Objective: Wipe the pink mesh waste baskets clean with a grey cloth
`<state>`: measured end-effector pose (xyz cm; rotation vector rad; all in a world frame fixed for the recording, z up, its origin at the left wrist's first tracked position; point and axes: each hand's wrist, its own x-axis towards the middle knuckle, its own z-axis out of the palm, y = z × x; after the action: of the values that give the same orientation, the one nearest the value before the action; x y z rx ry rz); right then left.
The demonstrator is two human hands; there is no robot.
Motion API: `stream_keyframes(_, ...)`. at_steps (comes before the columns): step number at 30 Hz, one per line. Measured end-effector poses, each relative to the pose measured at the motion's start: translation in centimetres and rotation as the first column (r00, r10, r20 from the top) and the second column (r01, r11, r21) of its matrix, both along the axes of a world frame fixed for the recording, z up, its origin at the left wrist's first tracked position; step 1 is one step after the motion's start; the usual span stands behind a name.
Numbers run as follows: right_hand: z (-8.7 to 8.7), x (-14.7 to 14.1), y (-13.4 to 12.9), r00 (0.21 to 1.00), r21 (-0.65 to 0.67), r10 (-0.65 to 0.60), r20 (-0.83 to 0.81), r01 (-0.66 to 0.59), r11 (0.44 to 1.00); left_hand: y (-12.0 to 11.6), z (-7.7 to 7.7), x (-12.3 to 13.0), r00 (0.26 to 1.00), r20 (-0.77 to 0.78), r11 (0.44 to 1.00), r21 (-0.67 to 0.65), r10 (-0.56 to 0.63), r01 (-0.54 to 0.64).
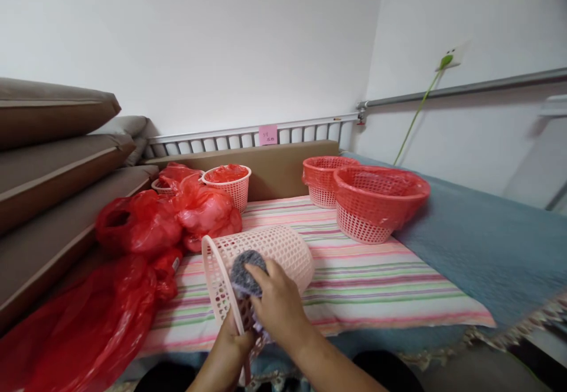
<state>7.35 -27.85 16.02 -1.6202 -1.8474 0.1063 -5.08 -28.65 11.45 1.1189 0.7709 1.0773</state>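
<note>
A pale pink perforated basket [274,244] lies on its side on a striped cloth [363,286], its open rim facing left. Fingers of my left hand [233,345] are wrapped round the lower part of that rim. Against the basket's outer side near the rim, my right hand [281,303] presses a grey scrubbing pad [248,272]. Something light purple shows beneath the pad, partly hidden by the hand.
Red plastic bags [137,224] lie in a heap at the left, beside stacked cushions [57,197]. Behind stands a bag-lined basket [237,191]. Two more red-lined baskets [363,226] stand at the right. A radiator [301,134] runs along the wall.
</note>
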Motion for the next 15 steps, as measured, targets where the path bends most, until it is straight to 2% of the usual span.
stream_keyframes(2, -0.8, 3.7, 2.1, 0.981, -0.041, -0.183, 0.057, 0.185, 0.982, -0.3, -0.5, 0.2, 0.999, 0.018, 0.999, 0.001, -0.047, 0.047)
stream_keyframes(4, -1.6, 7.6, 4.1, 0.912, -0.125, -0.393, 0.116, 0.406, 0.905, -0.8, -1.2, 0.5, 0.998, 0.030, 0.998, -0.024, -0.053, 0.054)
stream_keyframes(6, -2.2, 10.4, 5.3, 0.856, -0.165, -0.489, 0.166, 0.513, 0.842, -1.3, -1.7, 0.7, 0.998, 0.036, 0.998, -0.034, -0.048, 0.050)
stream_keyframes(9, -2.9, 11.8, 5.6, 0.840, -0.145, -0.503, 0.206, 0.534, 0.833, -1.3, -1.4, 0.6, 0.997, 0.055, 0.997, -0.062, -0.047, 0.051)
stream_keyframes(15, -3.4, 11.2, 4.9, 0.834, -0.107, -0.513, 0.202, 0.540, 0.835, 1.0, 1.6, 0.3, 0.991, 0.125, 0.994, -0.094, -0.039, 0.050)
